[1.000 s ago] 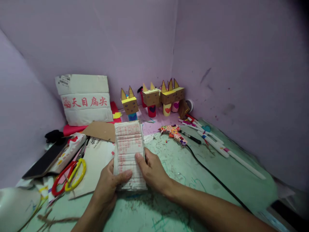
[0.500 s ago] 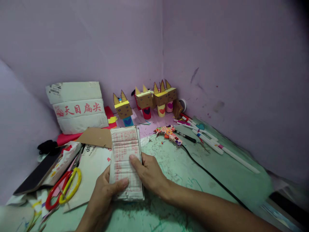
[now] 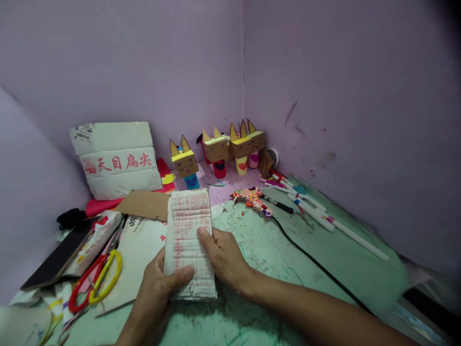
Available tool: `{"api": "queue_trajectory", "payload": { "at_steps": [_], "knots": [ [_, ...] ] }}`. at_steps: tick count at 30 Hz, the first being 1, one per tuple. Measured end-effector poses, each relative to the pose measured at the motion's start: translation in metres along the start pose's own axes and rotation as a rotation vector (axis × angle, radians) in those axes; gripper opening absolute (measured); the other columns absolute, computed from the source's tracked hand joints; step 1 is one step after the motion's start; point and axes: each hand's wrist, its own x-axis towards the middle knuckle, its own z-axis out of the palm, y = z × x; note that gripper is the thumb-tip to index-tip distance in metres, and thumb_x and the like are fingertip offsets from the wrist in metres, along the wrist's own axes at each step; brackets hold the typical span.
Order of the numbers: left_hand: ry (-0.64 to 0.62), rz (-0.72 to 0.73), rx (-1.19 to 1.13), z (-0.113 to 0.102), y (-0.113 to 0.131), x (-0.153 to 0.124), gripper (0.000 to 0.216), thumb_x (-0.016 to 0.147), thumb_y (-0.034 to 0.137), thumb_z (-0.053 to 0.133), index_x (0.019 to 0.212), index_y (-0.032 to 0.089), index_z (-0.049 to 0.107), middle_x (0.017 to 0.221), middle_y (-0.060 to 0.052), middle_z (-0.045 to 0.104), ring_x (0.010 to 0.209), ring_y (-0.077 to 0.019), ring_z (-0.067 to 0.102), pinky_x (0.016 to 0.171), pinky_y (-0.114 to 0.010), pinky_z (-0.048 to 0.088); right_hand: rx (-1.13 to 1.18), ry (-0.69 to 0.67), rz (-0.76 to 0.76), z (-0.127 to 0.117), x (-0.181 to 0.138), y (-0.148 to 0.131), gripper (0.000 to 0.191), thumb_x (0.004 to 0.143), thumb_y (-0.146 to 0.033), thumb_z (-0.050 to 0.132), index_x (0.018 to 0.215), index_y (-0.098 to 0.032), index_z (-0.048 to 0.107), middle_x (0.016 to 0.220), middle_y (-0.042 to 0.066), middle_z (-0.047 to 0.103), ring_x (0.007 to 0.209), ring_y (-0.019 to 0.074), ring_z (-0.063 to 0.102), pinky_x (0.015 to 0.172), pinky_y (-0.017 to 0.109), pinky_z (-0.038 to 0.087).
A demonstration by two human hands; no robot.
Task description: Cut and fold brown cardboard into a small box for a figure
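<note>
Between my two hands, above the green tabletop, is a worn stack of white paper slips with red print and crease lines. My left hand grips its lower left side, thumb flat across the front. On the right edge my right hand closes on it, thumb on the printed face; the fingers behind are hidden. Just beyond the stack lies a brown cardboard piece. Right of it rests a flower-patterned glue gun with a black cord.
Several cardboard cat figures stand at the back corner. A white printed cardboard sheet leans on the wall. Red-and-yellow scissors lie left, beside a dark flat board. Several white-barrelled markers lie along the right wall.
The paper stack has shifted very slightly to the right and turned a little in my hands. Both hands keep their hold.
</note>
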Motion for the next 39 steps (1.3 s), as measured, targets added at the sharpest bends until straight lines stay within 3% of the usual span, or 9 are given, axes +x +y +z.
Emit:
{"api": "queue_trajectory", "payload": {
  "at_steps": [3,7,9,14,21,26,30,35,39],
  "knots": [
    [-0.045,-0.042,-0.025,-0.002,0.001,0.002,0.066,0.046,0.019,0.084,0.107,0.012,0.059,0.09,-0.011,0.072,0.079,-0.0313,0.068,0.068,-0.037,0.056,0.051,-0.043,0.087,-0.001,0.006,0.001,0.044,0.084,-0.049,0.044,0.064,-0.015,0.062,0.063,0.004,0.063,0.059,0.016,0.055,0.053,0.026,0.043],
    [-0.138,-0.138,-0.046,-0.003,0.005,0.004,0.062,0.049,0.019,0.083,0.106,0.01,0.06,0.087,-0.013,0.072,0.079,-0.0314,0.068,0.065,-0.035,0.056,0.286,-0.298,0.425,-0.008,0.017,-0.004,0.05,0.083,-0.055,0.04,0.056,-0.017,0.057,0.05,0.004,0.059,0.041,0.0152,0.053,0.039,0.027,0.043],
    [-0.185,-0.15,-0.046,-0.004,0.005,0.004,0.058,0.052,0.02,0.081,0.106,0.01,0.06,0.087,-0.013,0.072,0.079,-0.0316,0.068,0.064,-0.035,0.056,0.314,-0.378,0.493,-0.012,0.019,-0.006,0.054,0.085,-0.056,0.035,0.053,-0.017,0.055,0.043,0.003,0.056,0.032,0.0142,0.049,0.032,0.026,0.04],
    [-0.139,-0.107,-0.019,-0.005,0.003,0.002,0.063,0.054,0.016,0.081,0.112,0.011,0.056,0.086,-0.012,0.073,0.078,-0.0307,0.069,0.06,-0.033,0.056,0.203,-0.342,0.351,-0.015,0.02,-0.003,0.053,0.083,-0.054,0.041,0.05,-0.017,0.057,0.043,0.004,0.058,0.031,0.0135,0.05,0.027,0.024,0.04],
    [-0.159,-0.103,-0.018,-0.007,0.003,0.005,0.07,0.054,0.015,0.081,0.118,0.008,0.05,0.089,-0.014,0.072,0.079,-0.031,0.068,0.064,-0.035,0.057,0.293,-0.347,0.392,-0.012,0.021,-0.001,0.043,0.083,-0.048,0.046,0.056,-0.016,0.057,0.046,0.002,0.057,0.033,0.013,0.05,0.029,0.022,0.037],
    [-0.11,-0.084,-0.004,-0.007,0.003,0.003,0.068,0.052,0.014,0.081,0.114,0.009,0.052,0.093,-0.013,0.072,0.084,-0.031,0.067,0.069,-0.036,0.056,0.244,-0.309,0.355,-0.01,0.023,0.01,0.037,0.083,-0.043,0.048,0.062,-0.015,0.062,0.06,0.006,0.064,0.051,0.0168,0.058,0.051,0.031,0.048],
    [-0.089,-0.087,0.002,-0.005,0.004,0.003,0.068,0.048,0.014,0.083,0.11,0.01,0.055,0.091,-0.012,0.072,0.082,-0.0316,0.067,0.066,-0.035,0.056,0.261,-0.302,0.311,-0.01,0.024,0.017,0.036,0.082,-0.045,0.051,0.071,-0.015,0.066,0.068,0.007,0.066,0.067,0.0208,0.061,0.064,0.035,0.049],
    [-0.03,-0.064,0.062,-0.005,0.003,0.002,0.071,0.046,0.016,0.083,0.111,0.011,0.055,0.09,-0.012,0.072,0.083,-0.0321,0.067,0.068,-0.037,0.055,0.232,-0.266,0.271,-0.01,0.023,0.018,0.034,0.079,-0.047,0.054,0.075,-0.016,0.068,0.068,0.006,0.067,0.071,0.022,0.06,0.065,0.034,0.047],
    [-0.016,-0.048,0.148,-0.008,0.001,0.005,0.071,0.047,0.019,0.083,0.111,0.011,0.055,0.092,-0.012,0.072,0.083,-0.031,0.067,0.073,-0.037,0.054,0.226,-0.238,0.288,-0.009,0.023,0.019,0.033,0.08,-0.045,0.053,0.072,-0.016,0.067,0.065,0.005,0.065,0.062,0.0192,0.058,0.059,0.032,0.046]
  ]
}}
